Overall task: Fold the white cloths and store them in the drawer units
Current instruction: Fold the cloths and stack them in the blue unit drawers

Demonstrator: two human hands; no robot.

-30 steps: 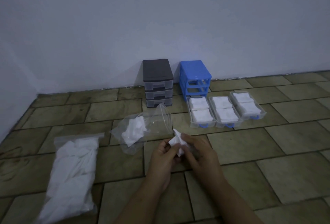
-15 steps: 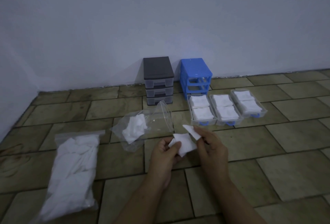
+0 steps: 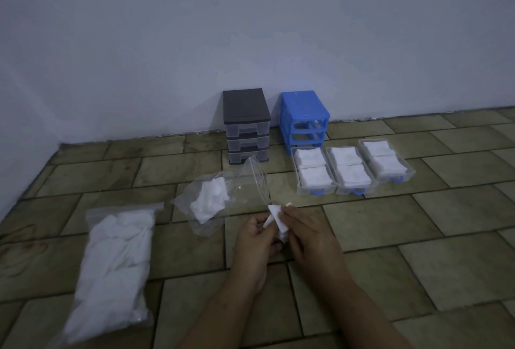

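The tiled floor (image 3: 418,237) spreads under and all around your hands, running ahead of them to the pale wall (image 3: 250,28). Well to the left of your left hand lies the full plastic bag (image 3: 111,265), packed with white cloths and flat on the tiles. Just ahead and to the left of your left hand sits the open clear bag (image 3: 223,201), its mouth standing up toward your hands, with a small bunch of white cloths (image 3: 210,201) inside. Further ahead, against the wall, stands the grey drawer unit (image 3: 246,126) with its three clear drawers pushed in. Ahead of your right hand stands the blue drawer frame (image 3: 305,119), its slots open. In front of that frame, ahead and to the right of your right hand, three clear drawers (image 3: 352,170) rest side by side on the floor, each holding two folded white cloths.

Your left hand (image 3: 255,240) and right hand (image 3: 306,234) are close together above the tiles. Between them is the small white cloth (image 3: 277,219), partly bunched. Your left fingers curl onto its left edge, and your right fingers pinch its upper right part.
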